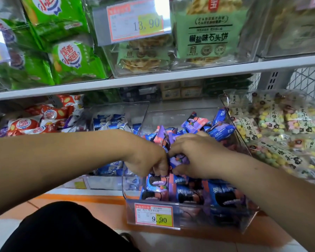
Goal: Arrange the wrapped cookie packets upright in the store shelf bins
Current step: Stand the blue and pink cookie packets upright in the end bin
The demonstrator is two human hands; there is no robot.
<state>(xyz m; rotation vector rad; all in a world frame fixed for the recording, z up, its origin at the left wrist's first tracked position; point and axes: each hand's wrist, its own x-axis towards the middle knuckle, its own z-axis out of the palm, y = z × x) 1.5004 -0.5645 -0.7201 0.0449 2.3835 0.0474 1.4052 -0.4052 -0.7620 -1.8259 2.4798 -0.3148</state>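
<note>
Hands meeting over the middle bin, both of them, right above the packets. My left hand curls downward, fingers bunched and pinching the top edge of a packet standing in the bin's front row. My right hand sits just beside it, knuckles nearly touching, fingers closed around one purple packet held between the two hands.

Front row, counting what I can see upright behind the clear wall: three dark-blue packets side by side, maybe more hidden under my right forearm. Behind my hands, a loose heap of blue, purple and pink packets lies tumbled at all angles; too jumbled to count.

One price tag on the bin front reads 9.90. A second tag up on the higher shelf reads 13.90.

Neighbours: one bin of blue-and-white packets to the left, red-and-white packs further left, one bin of pastel candy bags to the right. Green bags fill the upper shelf's left side.

My dark-clad knee shows at the bottom, over an orange and white floor.
</note>
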